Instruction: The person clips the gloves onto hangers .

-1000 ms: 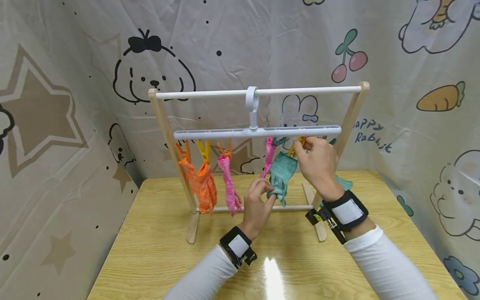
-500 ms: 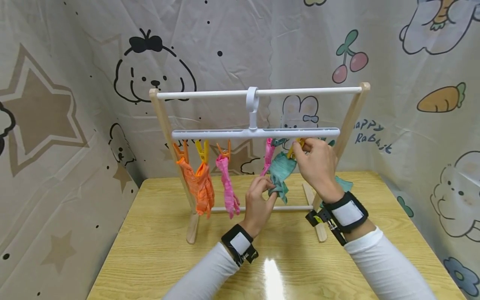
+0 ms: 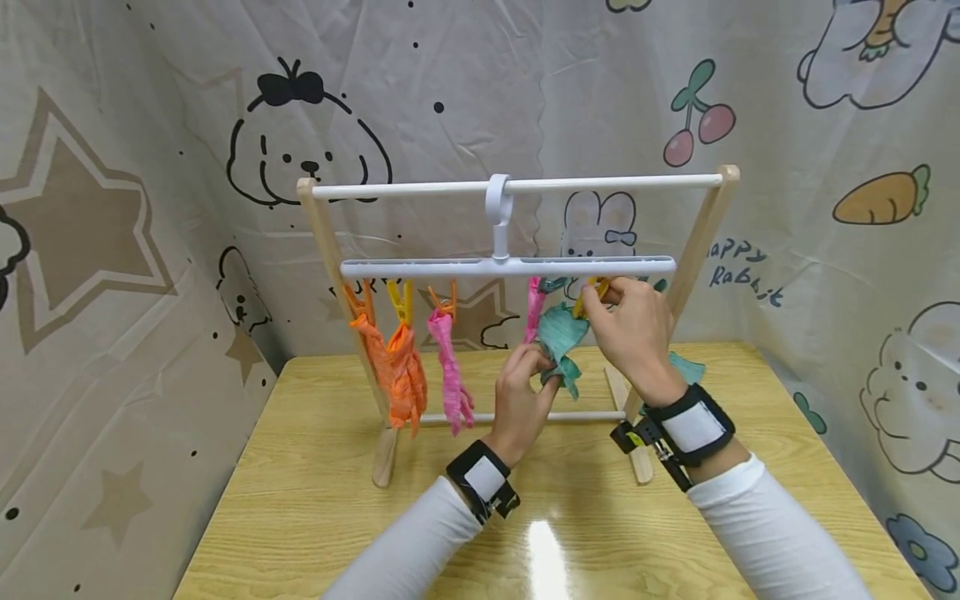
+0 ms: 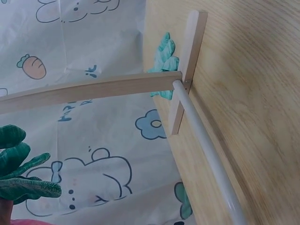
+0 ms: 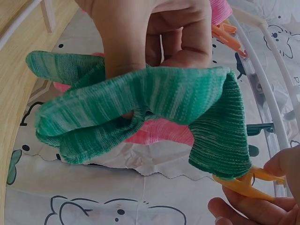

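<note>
A green knit glove (image 3: 562, 333) hangs from a yellow clothespin (image 5: 243, 186) under the white hanger (image 3: 420, 267). My left hand (image 3: 521, 408) holds the glove by its finger end, thumb on one side, so the glove bends between hand and clip. With thumb and fingers my right hand (image 3: 633, 329) pinches the clothespin at the cuff. Green glove fingers (image 4: 28, 187) stick out past my left hand in the left wrist view. Just left of the green glove hangs a pink glove (image 3: 535, 308), near a dark green clip (image 3: 553, 284).
An orange glove (image 3: 397, 367) and another pink glove (image 3: 450, 367) hang from clothespins on the hanger's left half. The hanger hooks over the rack's top bar (image 3: 420, 188). Another green glove (image 4: 165, 58) lies on the table (image 3: 315, 517) behind the rack's right foot (image 4: 191, 42).
My left hand has moved slightly up and right, folding the green glove's finger end upward. The hanger has slid a little left. My right hand has stayed on the clothespin.
</note>
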Demonstrator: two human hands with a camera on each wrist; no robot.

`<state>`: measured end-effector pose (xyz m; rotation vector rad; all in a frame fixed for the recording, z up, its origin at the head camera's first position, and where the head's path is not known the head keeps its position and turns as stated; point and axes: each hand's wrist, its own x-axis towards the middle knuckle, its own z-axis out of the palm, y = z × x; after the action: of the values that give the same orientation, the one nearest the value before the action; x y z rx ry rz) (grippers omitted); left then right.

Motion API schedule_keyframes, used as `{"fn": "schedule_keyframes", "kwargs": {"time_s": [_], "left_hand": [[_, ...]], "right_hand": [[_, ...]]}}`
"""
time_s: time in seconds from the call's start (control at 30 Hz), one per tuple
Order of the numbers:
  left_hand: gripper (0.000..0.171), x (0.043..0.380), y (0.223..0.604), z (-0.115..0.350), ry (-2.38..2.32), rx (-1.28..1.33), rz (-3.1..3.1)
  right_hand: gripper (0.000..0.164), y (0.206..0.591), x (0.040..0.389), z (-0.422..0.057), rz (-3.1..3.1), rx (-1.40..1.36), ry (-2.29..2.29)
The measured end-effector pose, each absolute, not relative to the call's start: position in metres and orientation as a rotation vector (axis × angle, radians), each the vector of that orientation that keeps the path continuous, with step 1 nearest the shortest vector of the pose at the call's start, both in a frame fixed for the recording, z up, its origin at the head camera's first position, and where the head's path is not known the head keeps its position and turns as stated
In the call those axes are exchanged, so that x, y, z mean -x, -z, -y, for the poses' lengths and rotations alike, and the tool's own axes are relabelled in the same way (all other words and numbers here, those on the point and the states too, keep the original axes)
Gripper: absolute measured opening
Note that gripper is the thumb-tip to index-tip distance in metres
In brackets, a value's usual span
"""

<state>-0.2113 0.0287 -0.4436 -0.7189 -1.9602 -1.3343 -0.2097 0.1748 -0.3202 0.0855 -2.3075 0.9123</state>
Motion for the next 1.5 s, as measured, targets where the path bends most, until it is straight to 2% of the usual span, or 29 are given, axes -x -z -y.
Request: {"fn": "schedule_keyframes", "kwargs": {"time_s": [0.47,0.67,0.77,1.13,1.5], "left_hand": [[0.022,0.2114,0.4421,-0.031,1.382,0.702,1.995],[0.052,0.2117,0.4392,-0.0326,1.39,0.684,2.063],[0.059,0.2114,0.4377,-0.0328,1.382,0.711,2.078],[0.035,0.2114,0.4354,-0.0349,1.434,0.693,2.069],[0.033,0.2125,0.4361,-0.0318,1.626,0.531,1.97]], "right_hand": [[0.025,0.3211,0.2103,-0.1756,2.294,-0.098,-0.914],[0.025,0.3212,0.2102,-0.1752,2.297,-0.102,-0.923],[0.024,0.3215,0.2104,-0.1752,2.292,-0.107,-0.922],[0.026,0.3225,0.2104,-0.1754,2.292,-0.106,-0.92],[0.025,0.3207,0.2094,-0.1737,2.302,-0.107,-0.909]]}}
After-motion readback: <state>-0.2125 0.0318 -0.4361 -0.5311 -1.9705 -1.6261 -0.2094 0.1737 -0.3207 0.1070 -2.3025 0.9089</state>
